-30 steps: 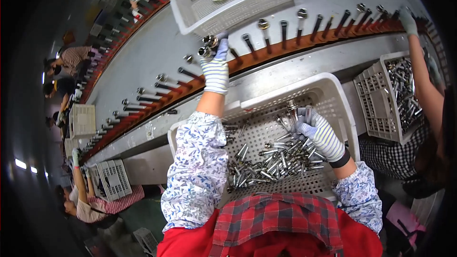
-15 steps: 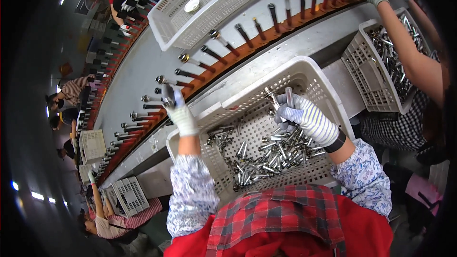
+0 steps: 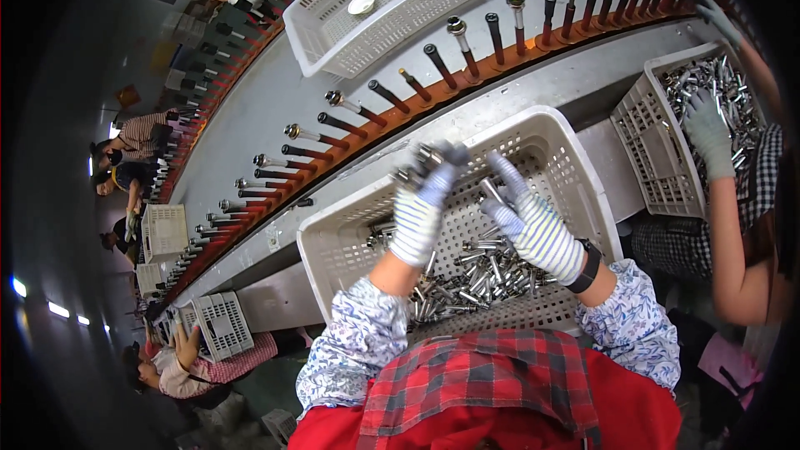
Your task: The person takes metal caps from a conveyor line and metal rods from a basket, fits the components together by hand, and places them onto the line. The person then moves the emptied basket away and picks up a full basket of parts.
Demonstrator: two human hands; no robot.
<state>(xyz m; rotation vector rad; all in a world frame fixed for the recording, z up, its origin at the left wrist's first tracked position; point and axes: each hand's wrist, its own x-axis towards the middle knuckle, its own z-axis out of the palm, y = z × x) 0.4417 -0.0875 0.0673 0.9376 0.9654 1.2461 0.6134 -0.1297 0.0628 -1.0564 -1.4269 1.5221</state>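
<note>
My left hand (image 3: 419, 217), in a striped glove, is over the near basket's far side, closed around shiny metal fittings (image 3: 410, 175). Its fingertips are smeared by motion. Close by on the right, my right hand (image 3: 542, 237) has a short silver metal tube (image 3: 493, 192) between thumb and fingers. Beneath both hands, the grey perforated plastic basket (image 3: 596, 200) holds a heap of silver metal fittings (image 3: 479, 283). Beyond it curves an orange rail (image 3: 392, 127) with upright dark pegs, several bearing chrome fittings (image 3: 457, 27).
A pale basket (image 3: 312, 58) with a small white dish (image 3: 361, 3) stands beyond the rail. On the right, a co-worker's gloved hand (image 3: 707, 129) reaches into another basket of fittings (image 3: 658, 150). More people and a basket (image 3: 221, 329) are at the left.
My left hand has come from the rail rightward over the basket. A larger fitting seen in my right hand no longer shows there. The pegs have shifted along; the co-worker's hand has lowered.
</note>
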